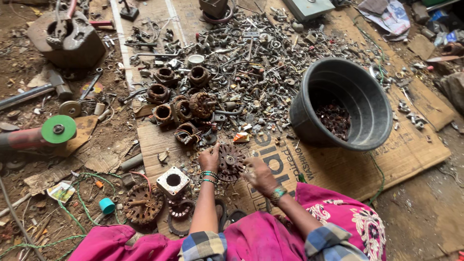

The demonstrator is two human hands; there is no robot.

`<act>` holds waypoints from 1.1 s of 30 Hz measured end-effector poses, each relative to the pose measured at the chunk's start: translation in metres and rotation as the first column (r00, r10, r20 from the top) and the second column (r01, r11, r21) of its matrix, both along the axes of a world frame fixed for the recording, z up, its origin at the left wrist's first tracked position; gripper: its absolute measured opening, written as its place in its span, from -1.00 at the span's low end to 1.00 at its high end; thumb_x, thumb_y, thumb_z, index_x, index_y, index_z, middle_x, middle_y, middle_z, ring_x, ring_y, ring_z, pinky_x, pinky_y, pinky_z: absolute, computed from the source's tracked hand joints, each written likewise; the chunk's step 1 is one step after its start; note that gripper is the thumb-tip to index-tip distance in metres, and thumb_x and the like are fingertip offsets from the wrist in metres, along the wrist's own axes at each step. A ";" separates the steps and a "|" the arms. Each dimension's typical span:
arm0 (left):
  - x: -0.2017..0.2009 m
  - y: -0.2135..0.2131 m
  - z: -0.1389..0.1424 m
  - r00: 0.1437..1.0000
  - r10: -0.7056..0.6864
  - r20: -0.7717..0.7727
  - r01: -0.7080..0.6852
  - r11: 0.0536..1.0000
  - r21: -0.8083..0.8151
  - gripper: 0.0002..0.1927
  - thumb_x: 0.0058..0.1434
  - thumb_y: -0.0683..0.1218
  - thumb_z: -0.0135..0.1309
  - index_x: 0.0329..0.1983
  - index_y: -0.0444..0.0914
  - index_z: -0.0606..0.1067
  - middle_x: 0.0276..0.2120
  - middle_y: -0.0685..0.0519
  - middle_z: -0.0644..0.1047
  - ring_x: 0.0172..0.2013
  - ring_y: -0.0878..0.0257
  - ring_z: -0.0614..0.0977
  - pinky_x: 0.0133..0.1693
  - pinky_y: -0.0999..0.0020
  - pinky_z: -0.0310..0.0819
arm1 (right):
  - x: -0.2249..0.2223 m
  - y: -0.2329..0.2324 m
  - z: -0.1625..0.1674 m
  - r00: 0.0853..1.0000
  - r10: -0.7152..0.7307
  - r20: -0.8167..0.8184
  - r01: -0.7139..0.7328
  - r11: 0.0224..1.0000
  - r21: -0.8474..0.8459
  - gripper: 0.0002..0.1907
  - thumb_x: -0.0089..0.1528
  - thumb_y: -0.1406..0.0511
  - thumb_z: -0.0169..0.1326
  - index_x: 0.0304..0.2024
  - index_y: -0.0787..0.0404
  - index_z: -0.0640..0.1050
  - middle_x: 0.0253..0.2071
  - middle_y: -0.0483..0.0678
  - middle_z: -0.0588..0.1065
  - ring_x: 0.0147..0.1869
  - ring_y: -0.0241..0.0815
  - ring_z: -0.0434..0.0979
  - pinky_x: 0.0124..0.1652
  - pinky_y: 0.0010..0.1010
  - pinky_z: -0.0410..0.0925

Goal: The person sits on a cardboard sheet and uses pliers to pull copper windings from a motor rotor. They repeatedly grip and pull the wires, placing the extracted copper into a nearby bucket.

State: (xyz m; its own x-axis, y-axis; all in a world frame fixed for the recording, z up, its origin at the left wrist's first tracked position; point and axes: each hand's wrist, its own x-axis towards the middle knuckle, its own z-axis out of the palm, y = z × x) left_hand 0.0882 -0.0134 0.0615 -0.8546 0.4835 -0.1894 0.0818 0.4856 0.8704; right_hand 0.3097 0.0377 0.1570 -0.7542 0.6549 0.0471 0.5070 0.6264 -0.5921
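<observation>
Rusty toothed motor disc point(230, 161), round with a pale hub at its middle, lying low on the flattened cardboard sheet point(338, 169), just in front of the knees. Left hand point(209, 158) closed on the disc's left edge, fingers curled over the rim, green bangles at the wrist. Right hand point(259, 175) just beside the disc's right edge, fingers spread loose and apart, clamped on nothing; contact with the disc not clear enough to tell. Beaded bracelet on that wrist, checked cuffs on both sleeves, pink cloth over the lap.

Just left of the disc, a pale square motor housing point(173, 180) with a round hole, and beyond it a larger rusty rotor plate point(143, 203). Near that, a small teal cap point(107, 206) and loose green wire point(82, 203) on the dirt.

Above the hands, a cluster of copper-wound motor coils point(186, 104), brown and rusted, touching one another. Behind those, a wide heap of bolts, nuts and washers point(256, 63) spread over the cardboard.

To the right, a black plastic tub point(345, 99), tilted toward the camera, with a small pile of dark rusty bits in its bottom.

Far left, an angle grinder point(36, 135) with a green disc, lying on the ground, well apart from both hands.
</observation>
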 end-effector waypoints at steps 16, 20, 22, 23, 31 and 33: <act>0.018 0.006 0.022 0.987 0.120 0.108 -0.105 0.985 -0.135 -0.50 0.25 0.33 0.12 -0.26 -0.16 0.70 -0.43 -0.15 0.67 -0.47 0.06 0.65 -0.41 0.11 0.48 | 0.083 -0.032 -0.040 0.514 -0.230 0.826 0.202 0.969 0.144 -0.53 0.18 0.19 0.20 0.07 0.29 0.53 0.29 0.19 0.15 0.25 0.45 0.34 -0.02 0.36 0.36; 0.017 0.008 0.017 0.986 0.163 0.024 -0.163 0.986 -0.022 -0.50 0.21 0.32 0.14 -0.26 -0.19 0.67 -0.38 -0.07 0.65 -0.56 0.17 0.62 -0.55 0.21 0.45 | 0.090 -0.013 -0.037 0.516 -0.185 0.836 0.224 0.972 0.077 -0.54 0.18 0.14 0.21 -0.03 0.36 0.58 0.16 0.21 0.36 0.10 0.15 0.52 0.04 -0.04 0.39; 0.017 0.010 0.014 0.986 0.166 0.035 -0.165 0.986 -0.036 -0.48 0.23 0.33 0.14 -0.31 -0.22 0.66 -0.40 -0.03 0.64 -0.59 0.22 0.58 -0.59 0.25 0.39 | 0.095 -0.002 -0.034 0.662 -0.139 0.736 0.354 0.924 -0.144 -0.61 0.22 0.14 0.15 -0.12 0.36 0.63 0.02 0.23 0.49 -0.04 0.04 0.59 -0.03 -0.16 0.43; 0.016 0.010 0.013 0.985 0.146 0.088 -0.136 0.985 -0.105 -0.45 0.28 0.34 0.12 -0.37 -0.23 0.66 -0.46 -0.03 0.65 -0.58 0.22 0.55 -0.56 0.25 0.32 | 0.100 0.008 -0.031 0.778 -0.126 0.615 0.410 0.845 -0.345 -0.62 0.22 0.15 0.11 -0.20 0.37 0.67 -0.10 0.21 0.59 -0.13 -0.02 0.64 -0.09 -0.24 0.46; 0.014 0.008 0.018 0.985 0.127 0.116 -0.112 0.986 -0.127 -0.47 0.28 0.34 0.11 -0.47 -0.18 0.64 -0.58 0.00 0.60 -0.62 0.24 0.49 -0.58 0.27 0.24 | 0.088 -0.002 0.035 0.847 -0.527 -0.074 -0.017 0.112 -0.994 -0.72 0.15 0.20 0.22 -0.11 0.15 0.64 0.07 0.00 0.53 0.20 -0.14 0.51 0.06 0.00 0.48; 0.013 0.008 0.019 0.988 0.137 0.072 -0.130 0.988 -0.087 -0.49 0.24 0.34 0.13 -0.50 -0.16 0.63 -0.60 0.02 0.59 -0.64 0.27 0.49 -0.61 0.30 0.25 | 0.079 -0.008 0.053 0.826 -0.531 -0.187 -0.203 0.028 -0.979 -0.64 0.08 0.20 0.20 -0.08 0.14 0.64 0.18 0.00 0.51 0.28 -0.06 0.47 0.07 0.13 0.46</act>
